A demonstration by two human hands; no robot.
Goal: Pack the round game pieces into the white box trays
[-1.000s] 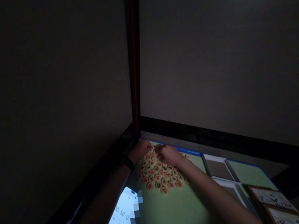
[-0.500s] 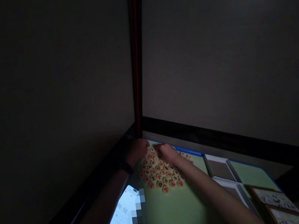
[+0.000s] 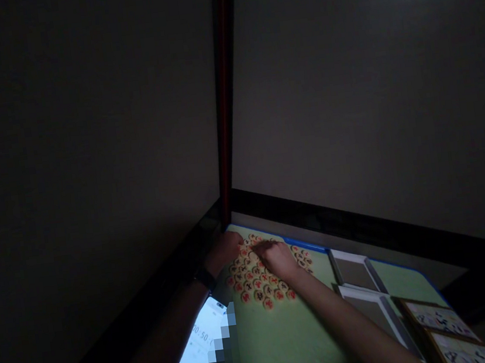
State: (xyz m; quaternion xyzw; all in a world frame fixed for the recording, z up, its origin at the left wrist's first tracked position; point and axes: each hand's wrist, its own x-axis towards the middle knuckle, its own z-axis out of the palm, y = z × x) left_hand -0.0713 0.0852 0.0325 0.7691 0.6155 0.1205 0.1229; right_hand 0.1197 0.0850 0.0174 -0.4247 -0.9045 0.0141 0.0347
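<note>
Many round, pale Chinese chess pieces [image 3: 258,286] with red or black characters lie in a loose cluster on a green tabletop [image 3: 280,342]. My left hand [image 3: 228,249], with a dark band at its wrist, is at the cluster's far left edge, its fingers curled closed. Over the middle of the cluster my right hand [image 3: 279,257] reaches in, fingers bunched together and pointing left among the pieces. Whatever either hand grips is hidden by the fingers and the dim light.
A lit phone [image 3: 196,346] showing a timer lies at the near left, partly pixelated. To the right are a grey-white tray [image 3: 354,272], a second tray [image 3: 371,310] and wooden-edged boxes [image 3: 438,319]. Walls [image 3: 328,124] meet in a corner behind the table.
My right hand has drawn slightly toward me, and several pieces at the far end show beyond it. My left hand stays nearly in place.
</note>
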